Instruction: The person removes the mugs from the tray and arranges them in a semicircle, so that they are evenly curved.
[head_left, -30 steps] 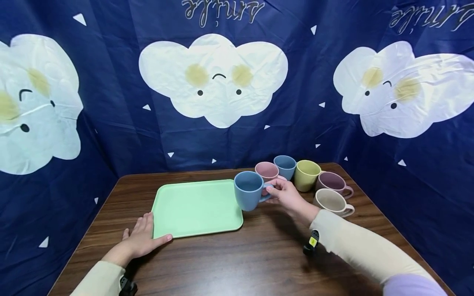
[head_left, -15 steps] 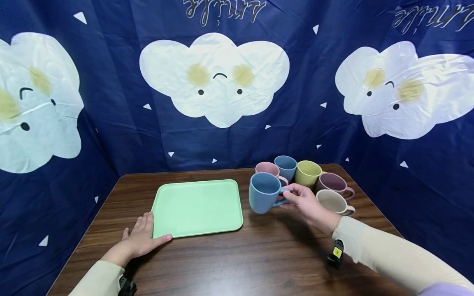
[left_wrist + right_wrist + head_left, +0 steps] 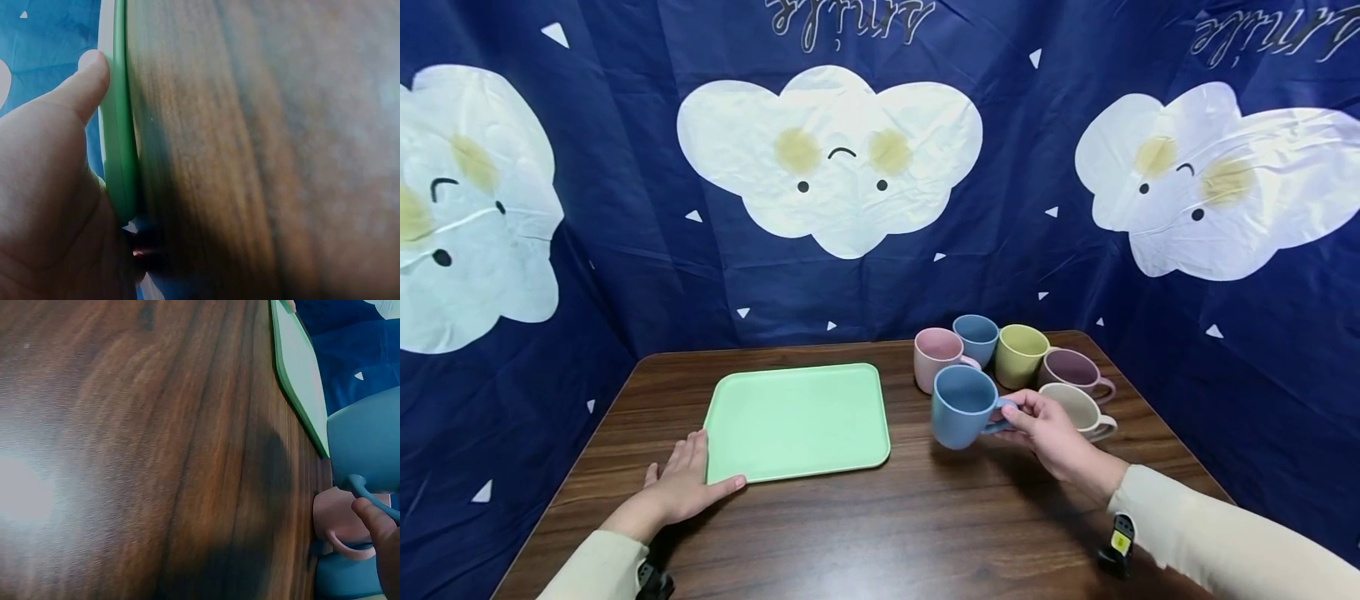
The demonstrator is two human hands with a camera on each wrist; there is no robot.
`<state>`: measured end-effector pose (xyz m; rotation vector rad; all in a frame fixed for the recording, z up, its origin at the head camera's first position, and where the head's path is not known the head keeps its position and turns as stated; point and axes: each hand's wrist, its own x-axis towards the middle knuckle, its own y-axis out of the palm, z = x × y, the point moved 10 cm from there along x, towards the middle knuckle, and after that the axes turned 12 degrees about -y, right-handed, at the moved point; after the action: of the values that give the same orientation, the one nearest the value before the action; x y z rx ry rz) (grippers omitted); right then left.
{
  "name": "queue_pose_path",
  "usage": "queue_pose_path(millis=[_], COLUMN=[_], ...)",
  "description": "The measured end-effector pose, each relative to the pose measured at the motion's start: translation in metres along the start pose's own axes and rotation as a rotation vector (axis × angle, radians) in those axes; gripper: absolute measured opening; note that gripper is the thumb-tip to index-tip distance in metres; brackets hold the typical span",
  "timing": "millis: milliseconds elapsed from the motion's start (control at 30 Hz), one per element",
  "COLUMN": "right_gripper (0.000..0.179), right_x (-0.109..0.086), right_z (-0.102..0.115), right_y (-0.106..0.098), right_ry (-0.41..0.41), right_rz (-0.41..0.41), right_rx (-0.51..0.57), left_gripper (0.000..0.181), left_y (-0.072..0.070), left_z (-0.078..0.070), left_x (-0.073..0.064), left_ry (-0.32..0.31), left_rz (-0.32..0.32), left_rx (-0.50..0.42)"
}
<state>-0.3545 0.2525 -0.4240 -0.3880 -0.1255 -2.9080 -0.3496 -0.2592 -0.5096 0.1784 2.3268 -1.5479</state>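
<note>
Blue mug [image 3: 962,407], matte, upright, right of centre. Right hand [image 3: 1048,431] grip clamped on its handle. Left hand [image 3: 681,487] flat, fingers apart, touching green tray [image 3: 795,421].

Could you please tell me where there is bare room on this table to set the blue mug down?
The green tray is bare, as is the wood between the left hand and right hand. The far right corner is crowded with five mugs.
</note>
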Motion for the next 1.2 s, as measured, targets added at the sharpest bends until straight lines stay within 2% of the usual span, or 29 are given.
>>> queue_pose_path(millis=[467, 733, 1200], right_gripper=[0.010, 0.010, 0.009], right_x=[-0.027, -0.040, -0.061], right_z=[-0.001, -0.002, -0.011], right_y=[-0.022, -0.027, -0.041], right_ry=[-0.004, -0.057, -0.016], right_rz=[-0.079, -0.090, -0.200], right_rx=[-0.035, 0.018, -0.008], left_gripper=[0.130, 0.129, 0.130], left_y=[0.000, 0.001, 0.001], left_z=[0.002, 0.002, 0.000], left_x=[-0.001, 0.001, 0.003], left_ry=[0.010, 0.012, 0.016], left_rz=[-0.009, -0.012, -0.015], left_rx=[-0.006, 0.006, 0.011])
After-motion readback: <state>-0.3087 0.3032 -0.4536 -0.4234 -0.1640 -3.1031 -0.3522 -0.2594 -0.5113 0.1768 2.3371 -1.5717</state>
